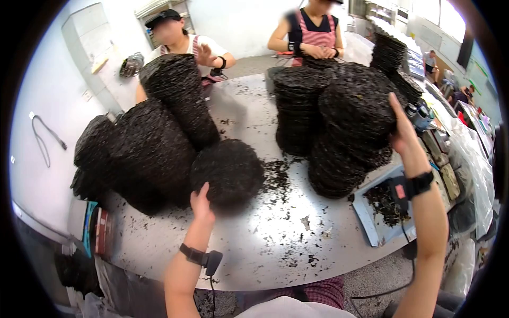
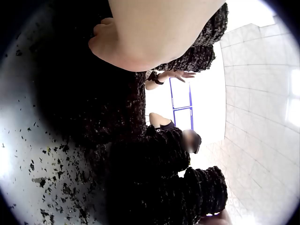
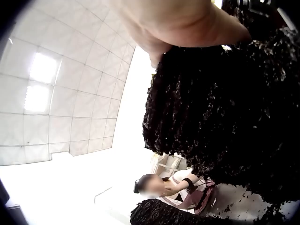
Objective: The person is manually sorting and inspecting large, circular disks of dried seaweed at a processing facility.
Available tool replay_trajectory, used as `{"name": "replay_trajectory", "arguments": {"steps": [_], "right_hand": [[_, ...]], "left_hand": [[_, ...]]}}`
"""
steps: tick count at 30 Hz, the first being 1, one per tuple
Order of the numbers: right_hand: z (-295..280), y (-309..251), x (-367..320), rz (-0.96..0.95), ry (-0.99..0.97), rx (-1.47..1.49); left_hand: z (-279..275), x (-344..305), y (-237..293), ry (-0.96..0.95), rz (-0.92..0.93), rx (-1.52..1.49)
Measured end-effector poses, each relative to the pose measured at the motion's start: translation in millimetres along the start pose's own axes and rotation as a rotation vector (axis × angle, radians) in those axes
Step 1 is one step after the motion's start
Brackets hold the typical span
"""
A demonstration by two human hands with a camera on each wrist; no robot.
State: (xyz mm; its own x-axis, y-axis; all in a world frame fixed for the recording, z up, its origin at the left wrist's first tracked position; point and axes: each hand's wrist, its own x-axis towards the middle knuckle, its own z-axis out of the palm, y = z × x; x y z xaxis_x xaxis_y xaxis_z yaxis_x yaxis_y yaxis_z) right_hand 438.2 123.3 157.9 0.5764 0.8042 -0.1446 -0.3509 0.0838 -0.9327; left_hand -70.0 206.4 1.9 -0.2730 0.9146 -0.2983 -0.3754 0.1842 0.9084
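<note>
Dark, round, flaky cakes that look like dried seaweed stand in tall stacks on the metal table (image 1: 241, 249). My left hand (image 1: 202, 204) holds the near left edge of a round seaweed cake (image 1: 228, 169), which is blurred in the head view; part of the grip is hidden. Beside it, to the left, lean large seaweed stacks (image 1: 151, 143). At the right, my right hand (image 1: 404, 130) rests along the side of a tall seaweed stack (image 1: 358, 106), its fingers extended. The right wrist view shows that hand (image 3: 187, 23) spread against the stack's ragged side (image 3: 201, 112).
A blue tray (image 1: 366, 214) of seaweed scraps lies at the table's right edge. Loose flakes (image 1: 275, 177) litter the middle. Two people in striped aprons (image 1: 318, 38) are across the table. Books or boxes (image 1: 101, 230) stand at the left edge; bottles (image 1: 421, 116) are at right.
</note>
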Motion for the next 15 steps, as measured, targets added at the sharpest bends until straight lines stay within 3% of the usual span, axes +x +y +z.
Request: {"name": "replay_trajectory", "arguments": {"steps": [2, 3, 4, 5, 7, 10, 14, 15], "right_hand": [[-1.8, -15.3, -25.6, -0.040, 0.044, -0.148], [-25.0, -13.0, -10.1, -0.056, 0.139, -0.164], [-19.3, -13.5, -26.6, -0.205, 0.117, -0.185], [-8.4, -10.9, -42.7, -0.439, 0.208, -0.186], [1.6, 0.8, -68.0, -0.703, 0.470, -0.344], [29.7, 36.7, -142.9, -0.999, 0.049, -0.758], [56.5, 122.4, -223.8, -0.870, -0.682, -1.086], [61.7, 164.1, -248.7, -0.780, -0.852, -1.110]], "left_hand": [[-1.1, -2.4, 1.1, -0.025, 0.154, 0.010], [1.4, -8.1, 3.9, 0.007, 0.141, -0.038], [2.2, -18.0, 8.3, -0.079, 0.120, -0.093], [2.7, -26.5, 10.8, -0.168, 0.098, -0.148], [-3.5, -36.1, 1.5, -0.317, 0.109, -0.211], [-4.9, -88.8, -0.6, -0.397, -0.035, -0.164], [-8.6, -159.5, -28.5, -0.423, -0.178, -0.220], [-13.3, -188.3, -35.9, -0.394, -0.346, -0.232]]}}
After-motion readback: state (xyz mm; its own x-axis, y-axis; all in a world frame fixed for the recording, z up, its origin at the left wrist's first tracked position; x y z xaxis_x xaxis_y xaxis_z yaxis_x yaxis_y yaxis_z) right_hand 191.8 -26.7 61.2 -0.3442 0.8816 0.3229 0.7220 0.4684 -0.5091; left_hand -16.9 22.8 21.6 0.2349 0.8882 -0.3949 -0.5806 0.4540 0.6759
